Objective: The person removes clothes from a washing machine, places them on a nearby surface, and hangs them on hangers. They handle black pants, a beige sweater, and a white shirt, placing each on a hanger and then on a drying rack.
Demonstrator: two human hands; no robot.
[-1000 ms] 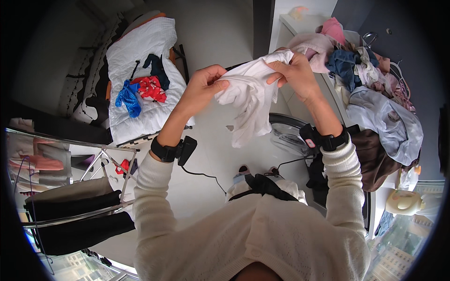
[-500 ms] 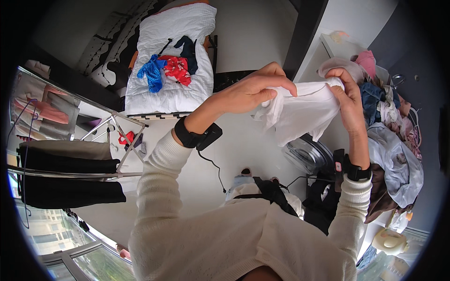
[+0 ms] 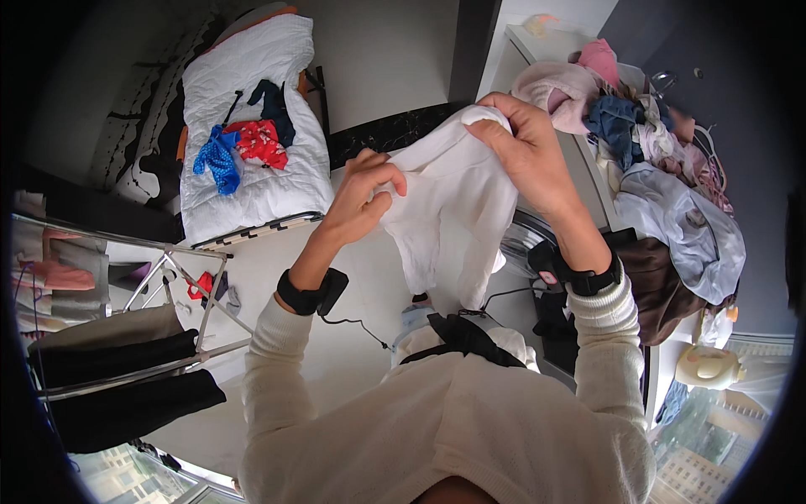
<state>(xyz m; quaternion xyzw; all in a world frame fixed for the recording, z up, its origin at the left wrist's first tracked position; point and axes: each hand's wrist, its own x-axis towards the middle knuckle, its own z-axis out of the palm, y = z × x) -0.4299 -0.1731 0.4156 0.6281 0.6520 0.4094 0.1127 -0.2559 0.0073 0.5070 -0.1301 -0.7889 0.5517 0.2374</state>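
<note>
A pair of thin white pants (image 3: 449, 185) hangs stretched between my two hands, with two leg-like parts dangling below. My left hand (image 3: 357, 200) pinches its top edge at the left, fingers curled. At the upper right corner, my right hand (image 3: 529, 147) grips the cloth between thumb and fingers, and a bit of white fabric bunches over the thumb. Both wrists wear black bands with small devices and cables.
Blue (image 3: 218, 160) and red (image 3: 262, 143) clothes lie on a white quilted bed (image 3: 290, 189). At left stands a metal drying rack (image 3: 201, 323) with dark garments. A clothes pile (image 3: 646, 126) covers the right-hand counter, above a round washer door (image 3: 525, 239). A cream jug (image 3: 705, 367) stands lower right.
The view has swung right. My hands have turned the white pants so they hang down with both legs showing, and the right hand has come closer to me.
</note>
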